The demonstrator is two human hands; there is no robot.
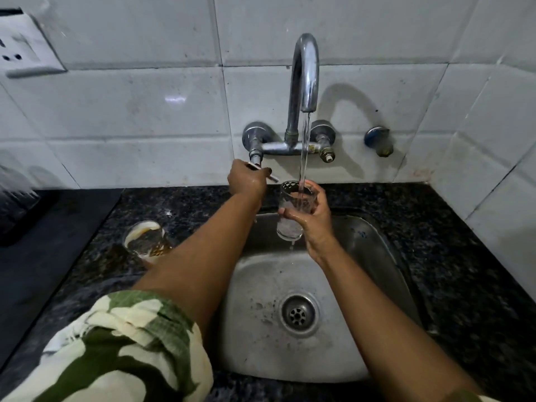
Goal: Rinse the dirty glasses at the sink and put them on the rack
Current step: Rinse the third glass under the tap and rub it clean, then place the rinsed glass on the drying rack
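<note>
My right hand (311, 220) grips a clear patterned glass (291, 211) upright above the steel sink (261, 288). Water runs from the curved chrome tap (304, 74) straight into the glass and drips from its base. My left hand (246, 179) is closed on the tap's left lever handle (265, 172) at the wall. A second glass (145, 237) with brownish residue inside stands on the dark granite counter (452, 256) left of the sink, partly hidden by my left forearm. No rack is in view.
The sink drain (298, 314) sits at the basin's middle. A second valve (326, 146) and a small wall tap (380, 140) are right of the spout. A black surface (43, 256) lies at the left. A wall socket (23, 44) is at top left.
</note>
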